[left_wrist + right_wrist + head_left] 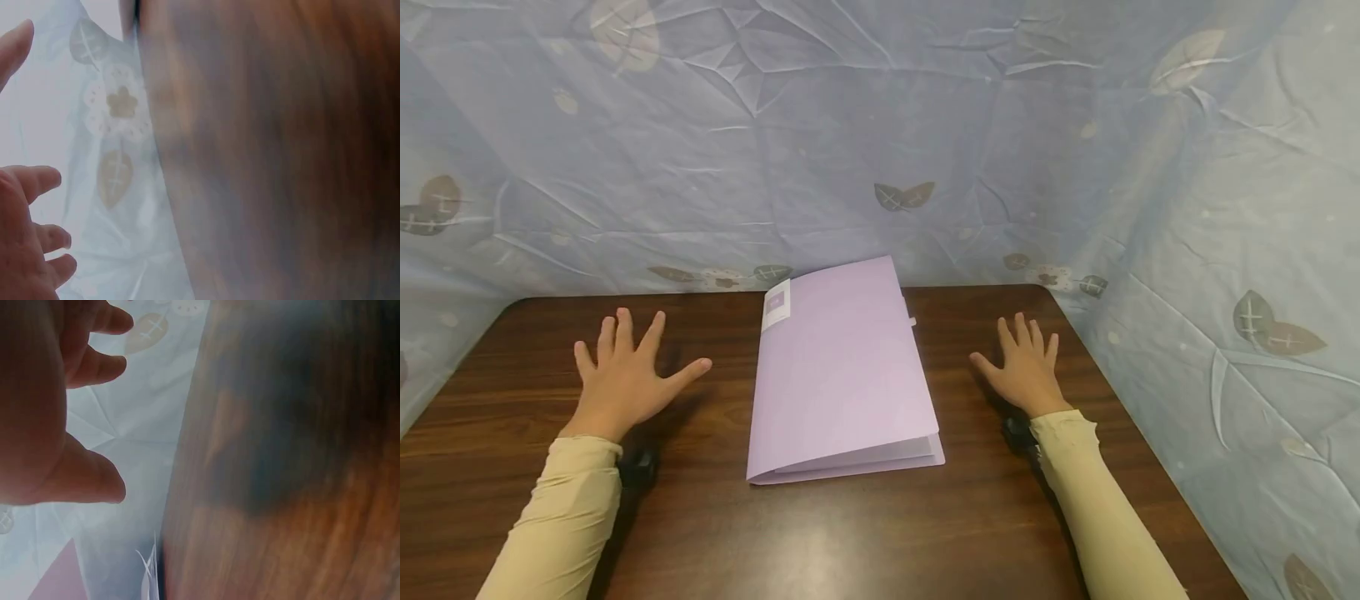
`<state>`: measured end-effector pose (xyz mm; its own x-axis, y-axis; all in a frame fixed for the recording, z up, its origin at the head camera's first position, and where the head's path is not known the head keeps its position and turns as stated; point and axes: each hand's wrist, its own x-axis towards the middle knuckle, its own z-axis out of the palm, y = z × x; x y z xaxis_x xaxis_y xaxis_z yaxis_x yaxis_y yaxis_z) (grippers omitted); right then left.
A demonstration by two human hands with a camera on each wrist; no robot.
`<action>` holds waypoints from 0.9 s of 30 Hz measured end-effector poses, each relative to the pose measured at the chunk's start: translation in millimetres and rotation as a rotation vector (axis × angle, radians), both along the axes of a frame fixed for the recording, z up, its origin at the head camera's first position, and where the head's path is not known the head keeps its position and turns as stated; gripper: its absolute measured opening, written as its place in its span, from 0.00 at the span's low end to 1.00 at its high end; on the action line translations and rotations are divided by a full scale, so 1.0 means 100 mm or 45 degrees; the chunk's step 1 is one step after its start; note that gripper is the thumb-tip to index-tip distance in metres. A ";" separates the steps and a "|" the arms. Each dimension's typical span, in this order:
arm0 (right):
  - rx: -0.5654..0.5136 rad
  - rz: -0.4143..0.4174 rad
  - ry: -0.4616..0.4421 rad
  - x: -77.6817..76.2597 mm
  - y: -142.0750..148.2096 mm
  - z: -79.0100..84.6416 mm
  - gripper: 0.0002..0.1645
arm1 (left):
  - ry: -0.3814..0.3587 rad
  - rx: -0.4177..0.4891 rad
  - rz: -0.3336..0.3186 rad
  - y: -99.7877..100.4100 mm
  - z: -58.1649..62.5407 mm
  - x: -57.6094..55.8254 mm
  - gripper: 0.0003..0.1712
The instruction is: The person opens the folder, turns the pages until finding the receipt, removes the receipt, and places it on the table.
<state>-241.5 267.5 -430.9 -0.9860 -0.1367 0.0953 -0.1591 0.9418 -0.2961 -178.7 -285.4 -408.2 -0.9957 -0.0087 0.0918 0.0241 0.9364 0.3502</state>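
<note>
Nearest me, a dark wood-grain bench (pixel 820 533) catches a pale glare, and two yellowish sleeves come in over it, the left one (pixel 553 517) and the right one (pixel 1097 508). A small black device sits at each wrist, left (pixel 638 468) and right (pixel 1017 435). Beyond the cuffs, the left hand (pixel 625 383) and the right hand (pixel 1027 375) are held palm down over the wood, well apart, fingers fanned wide; each grip is spread and bare. Between them, with a strip of bench to either side, lies a lilac folder (pixel 842 367), slightly askew. Its near edge gapes a little toward the right, showing pale sheets (pixel 876 454) inside; the cover is plain and smooth, narrowing toward the far end. A small white tab (pixel 913 322) pokes out along the right side, and a white label (pixel 777 305) marks the far left corner. That far end reaches the back of the bench, before a creased bluish cloth (pixel 850 125) printed with leaves, which also hangs down the right side.
</note>
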 end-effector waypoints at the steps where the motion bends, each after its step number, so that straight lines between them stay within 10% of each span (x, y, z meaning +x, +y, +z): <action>1: 0.002 0.011 -0.006 -0.01 -0.01 -0.01 0.55 | -0.002 0.000 -0.010 0.03 0.02 0.00 0.64; 18: -0.080 0.375 -0.001 -0.07 -0.27 0.10 0.47 | 0.097 -0.078 -0.641 1.23 0.18 0.26 0.56; 27: -0.145 0.477 -0.045 -0.02 -0.37 0.16 0.43 | 0.134 -0.088 -0.767 1.62 0.10 0.34 0.56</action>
